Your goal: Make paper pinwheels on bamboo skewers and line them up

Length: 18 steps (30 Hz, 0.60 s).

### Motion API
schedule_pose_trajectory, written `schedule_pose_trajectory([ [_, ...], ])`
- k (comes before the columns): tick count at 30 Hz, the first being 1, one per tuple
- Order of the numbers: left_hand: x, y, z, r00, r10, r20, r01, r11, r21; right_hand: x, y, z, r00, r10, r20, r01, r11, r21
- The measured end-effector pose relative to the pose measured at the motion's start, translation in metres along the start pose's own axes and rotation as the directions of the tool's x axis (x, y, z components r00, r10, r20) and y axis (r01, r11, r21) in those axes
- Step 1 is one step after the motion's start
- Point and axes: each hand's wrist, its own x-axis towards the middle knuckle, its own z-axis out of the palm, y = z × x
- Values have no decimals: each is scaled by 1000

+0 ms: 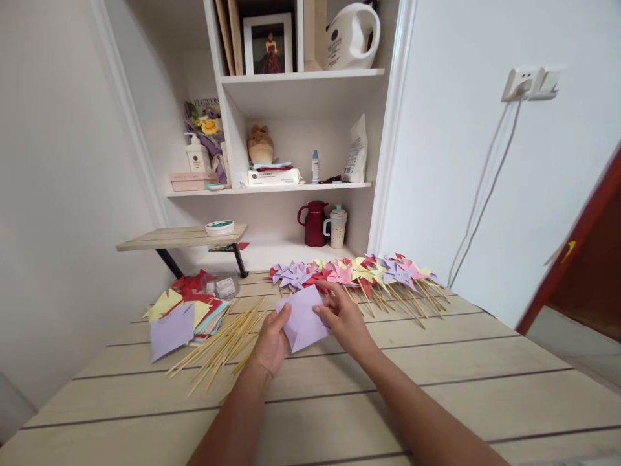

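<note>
A square sheet of lilac paper (pixel 305 323) is held up over the table between both hands. My left hand (pixel 272 340) pinches its left edge, thumb on top and the fingers hidden behind the sheet. At the right edge, the thumb and fingers of my right hand (pixel 344 318) close on the paper. Left of the hands lies a loose bundle of thin wooden sticks (pixel 228 340). Beyond the right hand, finished paper pinwheels (pixel 339 273) in lilac, red, pink and yellow lie in a row, their sticks pointing toward me.
A pile of coloured paper (pixel 172 330) lies at the left, beside a clear plastic box (pixel 226 288). Behind it stands a small raised shelf (pixel 194 238) with black legs and a round white item (pixel 220 226). A red jug (pixel 315 223) and a cup (pixel 336 228) stand at the back.
</note>
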Motion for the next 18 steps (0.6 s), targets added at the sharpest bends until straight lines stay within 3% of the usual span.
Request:
schedule_pose_trajectory([
  [4,-2,-1,3,998,37,-51,-34,998,61,0,1,0,1000,-10,21,11,999,-43],
  [8,-2,-2,6,998,61,-22,-59,995,83,0,0,-1,999,-37,-28,35,997,-70],
  [14,0,3,5,984,105,-147,-115,991,-63,-3,-3,-2,999,-18,-35,18,1000,17],
  [18,2,8,2,971,73,-229,-117,976,-186,-7,0,2,996,-84,23,85,995,-51],
])
